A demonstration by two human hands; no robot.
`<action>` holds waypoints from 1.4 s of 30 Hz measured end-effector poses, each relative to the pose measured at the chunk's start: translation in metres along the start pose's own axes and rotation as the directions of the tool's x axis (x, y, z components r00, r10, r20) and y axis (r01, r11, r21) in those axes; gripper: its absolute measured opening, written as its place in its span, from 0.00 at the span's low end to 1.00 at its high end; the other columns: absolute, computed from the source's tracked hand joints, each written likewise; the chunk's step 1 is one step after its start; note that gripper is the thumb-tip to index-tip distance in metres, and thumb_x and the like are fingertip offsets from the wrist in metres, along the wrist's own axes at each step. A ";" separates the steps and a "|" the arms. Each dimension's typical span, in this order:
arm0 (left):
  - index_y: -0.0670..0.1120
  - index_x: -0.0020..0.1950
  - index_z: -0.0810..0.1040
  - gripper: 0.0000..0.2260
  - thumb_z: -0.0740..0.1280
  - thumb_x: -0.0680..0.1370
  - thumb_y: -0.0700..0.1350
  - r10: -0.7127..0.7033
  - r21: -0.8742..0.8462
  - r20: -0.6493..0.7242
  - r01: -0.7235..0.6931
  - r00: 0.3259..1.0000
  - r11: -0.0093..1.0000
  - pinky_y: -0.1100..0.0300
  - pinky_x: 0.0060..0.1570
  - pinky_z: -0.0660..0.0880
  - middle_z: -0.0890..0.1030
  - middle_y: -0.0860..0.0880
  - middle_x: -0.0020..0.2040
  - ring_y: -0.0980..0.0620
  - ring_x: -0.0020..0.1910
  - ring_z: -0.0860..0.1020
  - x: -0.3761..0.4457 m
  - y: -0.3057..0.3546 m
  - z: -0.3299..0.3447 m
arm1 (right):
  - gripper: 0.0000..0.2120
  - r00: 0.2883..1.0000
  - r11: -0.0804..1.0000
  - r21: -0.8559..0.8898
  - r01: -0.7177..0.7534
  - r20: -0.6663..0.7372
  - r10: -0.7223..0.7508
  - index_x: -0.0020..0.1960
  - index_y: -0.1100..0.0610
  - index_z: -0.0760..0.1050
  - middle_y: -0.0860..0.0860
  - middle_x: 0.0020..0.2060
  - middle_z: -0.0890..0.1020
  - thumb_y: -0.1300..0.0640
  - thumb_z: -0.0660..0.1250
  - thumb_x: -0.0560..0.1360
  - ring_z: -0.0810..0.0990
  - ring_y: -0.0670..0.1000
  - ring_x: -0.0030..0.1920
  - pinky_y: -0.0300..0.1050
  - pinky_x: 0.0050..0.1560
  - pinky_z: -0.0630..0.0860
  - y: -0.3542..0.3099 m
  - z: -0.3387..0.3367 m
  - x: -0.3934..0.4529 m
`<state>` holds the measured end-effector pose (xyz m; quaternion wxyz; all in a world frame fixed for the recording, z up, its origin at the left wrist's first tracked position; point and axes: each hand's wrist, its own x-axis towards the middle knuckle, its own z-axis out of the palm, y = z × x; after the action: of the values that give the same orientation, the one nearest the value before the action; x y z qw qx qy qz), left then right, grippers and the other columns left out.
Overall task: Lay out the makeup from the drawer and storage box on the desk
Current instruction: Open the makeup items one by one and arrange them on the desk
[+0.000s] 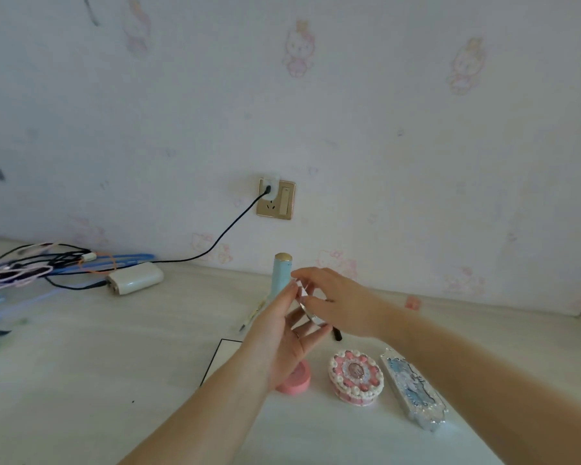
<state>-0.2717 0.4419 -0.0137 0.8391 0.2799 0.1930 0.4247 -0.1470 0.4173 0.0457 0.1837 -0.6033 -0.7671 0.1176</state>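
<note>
My left hand [284,344] and my right hand [339,302] meet above the middle of the desk [114,380]. Between their fingertips is a thin silver tool [307,308], touched by both hands. Just behind them a light blue tube with a gold cap [281,271] stands upright. Below my left hand lies a pink round compact [297,382], partly hidden. To its right are a pink cake-shaped case [356,377] and a long blue glittery palette [413,391]. A black stick [337,333] and a slim pencil [251,317] lie near the hands.
A white card with a black border [223,355] lies under my left forearm. At the back left sit a white power bank [135,278] and a tangle of cables [34,263]. A black cord runs to the wall socket [275,199]. The wall closes the desk's far side.
</note>
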 end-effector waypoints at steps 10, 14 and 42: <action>0.44 0.60 0.79 0.13 0.63 0.79 0.48 0.114 -0.003 -0.084 -0.115 0.990 0.993 0.53 0.41 0.82 0.82 0.43 0.51 0.48 0.46 0.82 -0.034 0.038 -0.036 | 0.19 1.000 1.000 0.029 -0.003 0.005 0.003 0.69 0.55 0.62 0.49 0.48 0.73 0.55 0.55 0.78 0.73 0.48 0.43 0.35 0.36 0.66 -0.069 0.040 0.033; 0.44 0.64 0.76 0.14 0.61 0.80 0.47 0.168 0.029 -0.111 -0.166 0.979 0.986 0.57 0.36 0.80 0.83 0.45 0.49 0.51 0.38 0.84 -0.043 0.050 -0.052 | 0.18 0.999 1.000 0.012 0.011 0.049 -0.011 0.68 0.57 0.62 0.54 0.50 0.77 0.56 0.54 0.79 0.75 0.50 0.43 0.37 0.37 0.69 -0.090 0.053 0.042; 0.50 0.61 0.76 0.13 0.57 0.80 0.45 0.324 0.091 -0.200 -0.312 0.924 0.946 0.52 0.43 0.80 0.81 0.47 0.58 0.46 0.56 0.80 -0.044 0.079 -0.101 | 0.16 0.999 0.998 0.045 0.050 0.001 -0.050 0.64 0.52 0.68 0.50 0.62 0.71 0.59 0.55 0.77 0.75 0.50 0.57 0.46 0.59 0.71 -0.117 0.104 0.091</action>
<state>-0.4012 0.4751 -0.0374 0.7251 0.2846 0.2458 0.5769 -0.3129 0.4810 0.0116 0.1992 -0.5794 -0.7794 0.1310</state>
